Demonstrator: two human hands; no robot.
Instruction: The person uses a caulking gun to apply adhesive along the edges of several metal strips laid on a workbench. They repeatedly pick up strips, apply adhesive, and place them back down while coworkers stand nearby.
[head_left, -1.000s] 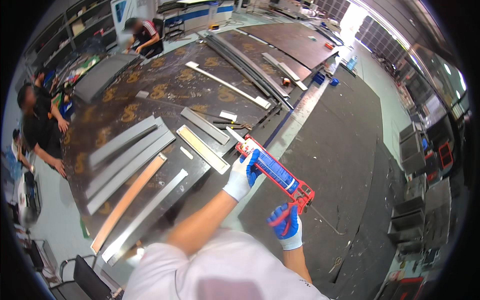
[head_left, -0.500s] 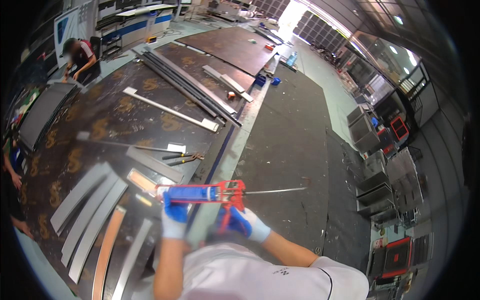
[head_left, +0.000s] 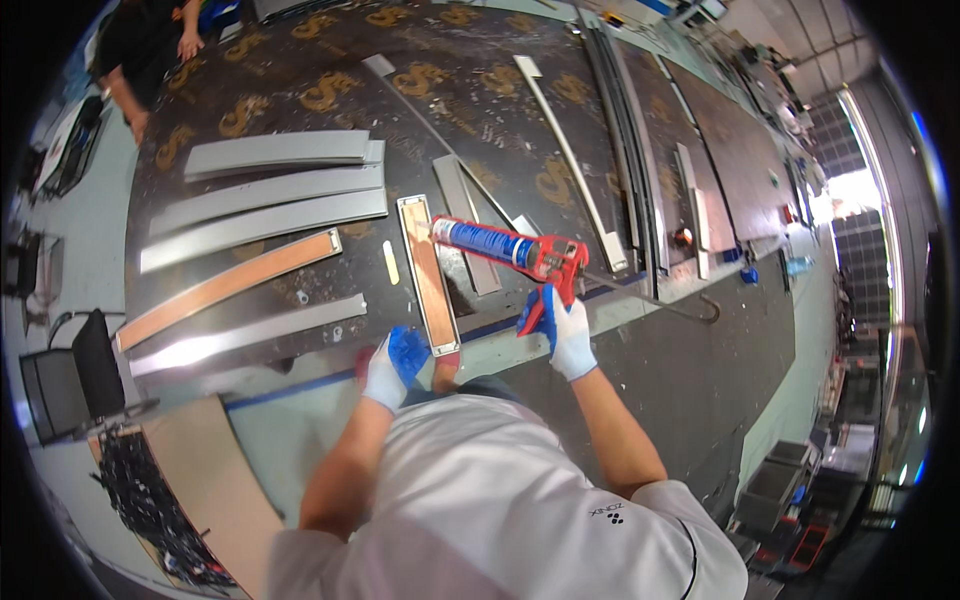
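Note:
A red caulking gun with a blue cartridge is held by its handle in my gloved right hand. Its front end points left, over the upper part of a narrow metal-framed strip with an orange-brown inside; whether the tip touches cannot be told. Behind the gun, its rod runs to a hooked end. My gloved left hand is beside the strip's near end, fingers loosely bent and nothing visible in them. Left of the strip lies a small yellow-and-white stick.
Several grey metal strips and another orange-brown-filled strip lie at left on the dark table. Long bars lie at the far right. Another person's hand rests at the far left edge. A black chair stands at left.
My left hand has come off the cartridge and down to the strip's near end. The gun, now in my right hand alone, is over the strip. The view has turned leftward.

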